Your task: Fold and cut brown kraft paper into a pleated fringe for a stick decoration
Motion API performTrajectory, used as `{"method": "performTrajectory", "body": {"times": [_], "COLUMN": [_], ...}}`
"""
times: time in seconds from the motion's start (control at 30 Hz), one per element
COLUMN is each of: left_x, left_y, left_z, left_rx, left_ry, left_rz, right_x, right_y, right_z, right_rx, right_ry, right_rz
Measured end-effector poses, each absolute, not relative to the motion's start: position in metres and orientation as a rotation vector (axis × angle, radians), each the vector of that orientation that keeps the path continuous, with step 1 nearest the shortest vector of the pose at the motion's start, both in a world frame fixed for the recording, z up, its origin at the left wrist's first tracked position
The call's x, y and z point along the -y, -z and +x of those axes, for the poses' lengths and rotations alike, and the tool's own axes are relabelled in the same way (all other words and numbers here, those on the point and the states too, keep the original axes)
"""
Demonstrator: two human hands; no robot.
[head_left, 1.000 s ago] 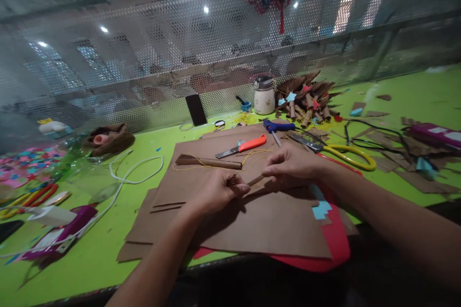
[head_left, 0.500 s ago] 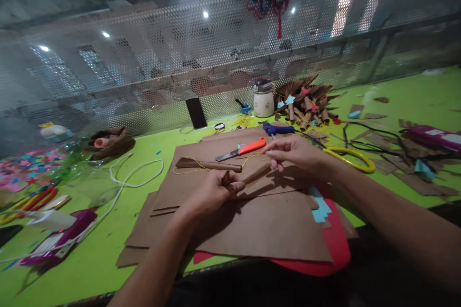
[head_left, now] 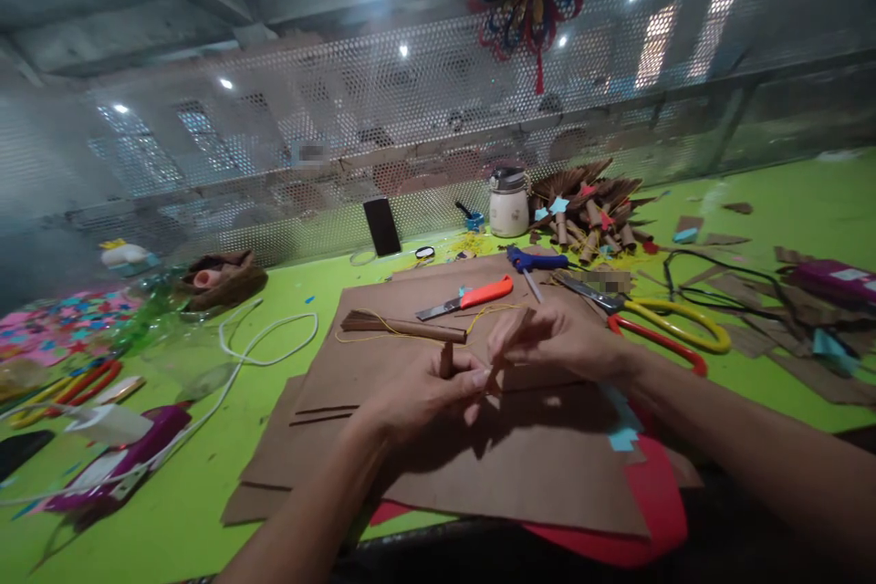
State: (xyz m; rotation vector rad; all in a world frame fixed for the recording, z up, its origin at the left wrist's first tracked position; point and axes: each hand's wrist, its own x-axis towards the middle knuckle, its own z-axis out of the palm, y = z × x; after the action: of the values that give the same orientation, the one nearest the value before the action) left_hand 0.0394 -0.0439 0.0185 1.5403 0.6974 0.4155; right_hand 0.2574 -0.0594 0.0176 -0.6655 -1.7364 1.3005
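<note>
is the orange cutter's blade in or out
Out: the metal blade sticks out past the end of the orange handle.

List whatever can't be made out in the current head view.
All in the head view:
Folded brown paper: partly hidden by the person's fingers.
Red sheet: full outline hidden under brown sheets.
Purple device at right: cut off by the picture edge.
Details behind perforated screen: blurred through its mesh.
</note>
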Motion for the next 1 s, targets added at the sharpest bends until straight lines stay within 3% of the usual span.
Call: {"method": "performTrajectory", "body": {"times": [0.27, 0.4, 0.6, 1.0], "left_x": [0.027, 0.026, 0.033, 0.020], "left_y": [-0.033, -0.027, -0.013, 0.002], "left_z": [0.038, 0.039, 0.042, 0.043], "left_rx": [-1.057, -1.044, -0.858, -0.884], "left_ry": [-0.795, -0.963, -0.596, -0.404], "left_rz": [1.727, 2.089, 2.744, 2.851], "right_x": [0.053, 0.051, 0.047, 0.045], "right_y": [-0.009, -0.006, 0.001, 0.016], "right_z": [0.261, 0.255, 0.249, 0.245], "right_rx": [1.871, 2.238, 2.426, 2.516], "right_ry": [-1.323, -0.948, -0.608, -0.210], "right_rz": [-0.977, -1.064, -0.942, -1.040]}}
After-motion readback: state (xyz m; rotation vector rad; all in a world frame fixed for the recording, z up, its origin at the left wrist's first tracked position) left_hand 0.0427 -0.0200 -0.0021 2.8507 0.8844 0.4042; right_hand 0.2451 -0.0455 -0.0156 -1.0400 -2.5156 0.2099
